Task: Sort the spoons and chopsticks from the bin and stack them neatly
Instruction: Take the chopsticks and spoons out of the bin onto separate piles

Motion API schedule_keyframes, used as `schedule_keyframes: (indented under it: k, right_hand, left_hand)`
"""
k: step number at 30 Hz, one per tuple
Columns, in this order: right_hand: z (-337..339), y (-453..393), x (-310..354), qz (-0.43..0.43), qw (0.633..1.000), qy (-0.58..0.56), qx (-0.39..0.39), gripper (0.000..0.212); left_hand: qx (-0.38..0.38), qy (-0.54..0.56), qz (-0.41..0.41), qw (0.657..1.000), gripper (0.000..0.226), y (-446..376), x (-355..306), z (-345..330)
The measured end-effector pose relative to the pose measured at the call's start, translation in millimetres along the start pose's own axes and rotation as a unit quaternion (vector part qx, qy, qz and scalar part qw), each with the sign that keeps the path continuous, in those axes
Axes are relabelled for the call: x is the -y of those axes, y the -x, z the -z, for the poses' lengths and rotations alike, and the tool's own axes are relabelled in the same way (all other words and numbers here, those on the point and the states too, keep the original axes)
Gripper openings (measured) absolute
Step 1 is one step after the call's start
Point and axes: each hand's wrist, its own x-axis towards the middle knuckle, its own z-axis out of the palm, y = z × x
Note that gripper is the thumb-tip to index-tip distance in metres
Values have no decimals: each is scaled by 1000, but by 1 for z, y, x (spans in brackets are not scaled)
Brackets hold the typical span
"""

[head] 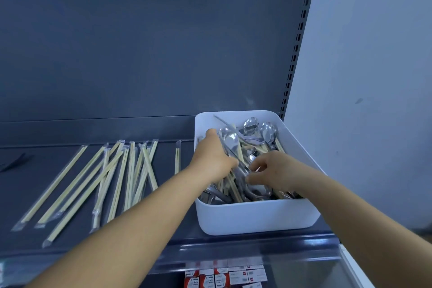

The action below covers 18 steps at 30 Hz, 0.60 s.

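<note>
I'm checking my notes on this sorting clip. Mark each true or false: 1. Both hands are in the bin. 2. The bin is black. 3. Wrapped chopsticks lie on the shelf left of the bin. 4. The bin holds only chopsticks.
1. True: the left hand and the right hand reach into the bin.
2. False: it is white.
3. True: wrapped chopsticks lie on the dark shelf.
4. False: metal spoons lie in it too.

Just one head cam, looking forward and down, close over the dark shelf (163, 229), bin (257, 217) lower right of frame.
</note>
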Motion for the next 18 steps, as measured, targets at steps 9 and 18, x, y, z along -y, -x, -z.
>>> schedule_keyframes:
  k: [9,18]
  right_hand:
    - [-7,-16,12,26,1000,-2,-15,28]
    - [9,-27,1,36,995,-87,-21,22]
  left_hand:
    - [45,26,64,997,35,-6,-1,-7]
    - [73,42,112,990,4,-16,-6,-8]
